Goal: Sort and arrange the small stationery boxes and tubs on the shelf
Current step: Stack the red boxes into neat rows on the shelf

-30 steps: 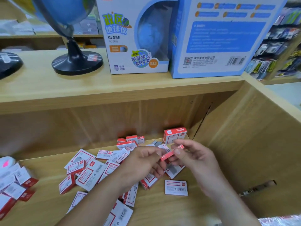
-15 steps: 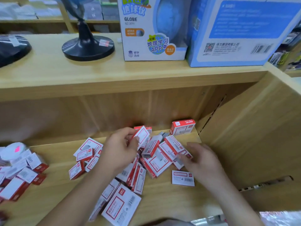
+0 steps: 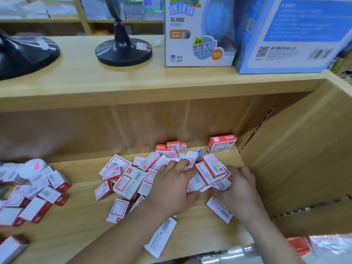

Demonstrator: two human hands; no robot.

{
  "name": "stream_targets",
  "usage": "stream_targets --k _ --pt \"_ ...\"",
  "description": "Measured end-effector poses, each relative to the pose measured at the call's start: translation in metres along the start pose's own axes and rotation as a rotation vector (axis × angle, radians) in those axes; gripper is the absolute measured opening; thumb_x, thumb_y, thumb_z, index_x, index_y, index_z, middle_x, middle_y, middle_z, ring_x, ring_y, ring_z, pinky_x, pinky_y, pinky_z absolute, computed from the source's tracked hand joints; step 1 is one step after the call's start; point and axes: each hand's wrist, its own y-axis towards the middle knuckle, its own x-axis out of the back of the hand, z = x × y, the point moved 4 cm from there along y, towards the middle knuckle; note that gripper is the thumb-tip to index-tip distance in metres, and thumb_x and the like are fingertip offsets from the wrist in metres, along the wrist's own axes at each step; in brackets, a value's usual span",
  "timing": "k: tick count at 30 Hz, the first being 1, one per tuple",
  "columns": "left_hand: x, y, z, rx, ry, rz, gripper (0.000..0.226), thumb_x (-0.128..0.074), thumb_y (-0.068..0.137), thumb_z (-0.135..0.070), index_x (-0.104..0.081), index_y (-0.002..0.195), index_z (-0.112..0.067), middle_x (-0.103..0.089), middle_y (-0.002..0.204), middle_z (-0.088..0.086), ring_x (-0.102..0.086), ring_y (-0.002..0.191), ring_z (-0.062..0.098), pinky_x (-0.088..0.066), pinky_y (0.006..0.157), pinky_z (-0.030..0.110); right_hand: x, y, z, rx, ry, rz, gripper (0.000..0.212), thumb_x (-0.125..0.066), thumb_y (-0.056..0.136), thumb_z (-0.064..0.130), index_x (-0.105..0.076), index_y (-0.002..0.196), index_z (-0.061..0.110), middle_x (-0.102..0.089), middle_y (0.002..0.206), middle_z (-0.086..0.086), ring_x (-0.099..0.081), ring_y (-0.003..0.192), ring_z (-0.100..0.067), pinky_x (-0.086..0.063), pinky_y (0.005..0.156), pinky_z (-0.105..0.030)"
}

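Note:
Several small red-and-white stationery boxes (image 3: 125, 182) lie scattered on the lower wooden shelf (image 3: 190, 233). My left hand (image 3: 173, 189) lies palm down on the pile's middle, fingers spread over the boxes. My right hand (image 3: 238, 189) curls its fingers round a cluster of small boxes (image 3: 211, 172) at the pile's right side. One box (image 3: 222, 143) stands upright at the back right corner. A second heap of boxes (image 3: 36, 193) with a white round tub (image 3: 32, 167) lies at the far left.
The upper shelf carries two black globe stands (image 3: 123, 50), a white globe carton (image 3: 198, 33) and a blue carton (image 3: 291, 35). A wooden side wall (image 3: 297, 149) closes the compartment on the right. Red packets (image 3: 299, 244) show below the shelf's front edge.
My hands dropped from holding one box in the air into the pile. The left hand moved right over the boxes; the right hand gathered a cluster. The camera tilted downward.

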Motion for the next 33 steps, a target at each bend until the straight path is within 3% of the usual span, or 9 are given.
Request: stream_targets --k 4,8,11,13,17,22,26,28,33 --pt "-0.001 -0.005 0.0 0.018 0.103 -0.062 0.058 -0.056 0.068 -0.068 -0.072 0.112 -0.033 -0.064 0.118 -0.002 -0.061 0.102 0.027 -0.053 0.081 0.04 0.016 -0.012 -0.001 0.033 0.152 -0.082 0.061 -0.075 0.068 0.011 -0.057 0.121 0.033 -0.049 0.111 0.004 -0.045 0.096 -0.002 -0.043 0.074 -0.028" --pt "-0.001 -0.005 0.005 0.057 0.082 -0.039 0.057 -0.054 0.071 -0.072 -0.076 0.106 -0.033 -0.063 0.123 -0.004 -0.058 0.113 0.025 -0.05 0.09 0.04 0.024 -0.018 -0.014 0.002 0.309 -0.077 0.07 -0.07 0.069 -0.002 -0.055 0.124 0.04 -0.058 0.111 0.009 -0.055 0.096 0.009 -0.048 0.081 -0.024" --pt "0.006 0.01 -0.001 0.0 -0.029 -0.059 0.054 -0.057 0.082 -0.066 -0.071 0.119 -0.029 -0.057 0.137 -0.004 -0.047 0.129 0.023 -0.043 0.104 0.038 0.026 -0.024 -0.022 -0.046 0.554 -0.024 0.065 -0.073 0.072 -0.011 -0.059 0.118 0.033 -0.072 0.103 0.009 -0.068 0.096 -0.005 -0.054 0.077 -0.022" --pt "0.008 0.023 -0.012 -0.114 -0.042 -0.047 0.06 -0.063 0.085 -0.058 -0.06 0.136 -0.027 -0.053 0.143 -0.003 -0.041 0.136 0.022 -0.037 0.111 0.038 0.026 -0.026 -0.027 -0.067 0.653 -0.02 0.067 -0.072 0.074 -0.016 -0.059 0.122 0.029 -0.074 0.101 0.013 -0.07 0.092 -0.003 -0.053 0.071 -0.015" --pt "-0.003 0.034 -0.02 -0.108 0.004 0.136 0.076 -0.064 0.084 -0.066 -0.047 0.148 -0.03 -0.049 0.15 -0.01 -0.027 0.149 0.021 -0.024 0.12 0.04 0.028 -0.022 -0.034 -0.064 0.661 -0.077 0.063 -0.066 0.083 -0.015 -0.059 0.119 0.035 -0.072 0.103 0.017 -0.066 0.092 0.009 -0.051 0.073 -0.007" --pt "-0.008 0.021 -0.012 -0.083 0.055 0.144 0.089 -0.064 0.079 -0.072 -0.035 0.154 -0.033 -0.036 0.159 -0.015 -0.012 0.155 0.017 -0.018 0.123 0.039 0.036 -0.011 -0.037 -0.013 0.639 -0.113 0.061 -0.058 0.086 -0.016 -0.061 0.126 0.029 -0.069 0.115 0.012 -0.064 0.103 0.006 -0.049 0.08 -0.006" --pt "-0.002 0.016 -0.007 -0.063 0.055 0.145 0.093 -0.064 0.076 -0.076 -0.034 0.153 -0.032 -0.032 0.161 -0.016 -0.013 0.155 0.019 -0.016 0.124 0.041 0.03 -0.002 -0.032 0.045 0.575 -0.154 0.061 -0.056 0.088 -0.011 -0.063 0.119 0.041 -0.068 0.121 0.011 -0.064 0.113 -0.003 -0.054 0.099 -0.032" --pt "-0.003 0.013 -0.007 -0.086 0.104 0.156 0.091 -0.06 0.078 -0.078 -0.038 0.152 -0.03 -0.033 0.16 -0.016 -0.014 0.154 0.02 -0.016 0.124 0.042 0.029 0.006 -0.023 0.079 0.574 -0.203 0.062 -0.058 0.088 -0.007 -0.06 0.119 0.047 -0.067 0.123 0.011 -0.063 0.117 -0.009 -0.052 0.101 -0.039" --pt "-0.008 0.003 -0.003 -0.101 0.15 0.137 0.085 -0.054 0.078 -0.078 -0.049 0.146 -0.028 -0.039 0.157 -0.017 -0.024 0.153 0.024 -0.02 0.123 0.051 0.025 0.025 -0.002 0.121 0.701 -0.18 0.049 -0.056 0.094 -0.003 -0.059 0.129 0.031 -0.068 0.122 0.01 -0.064 0.113 -0.003 -0.053 0.09 -0.023"
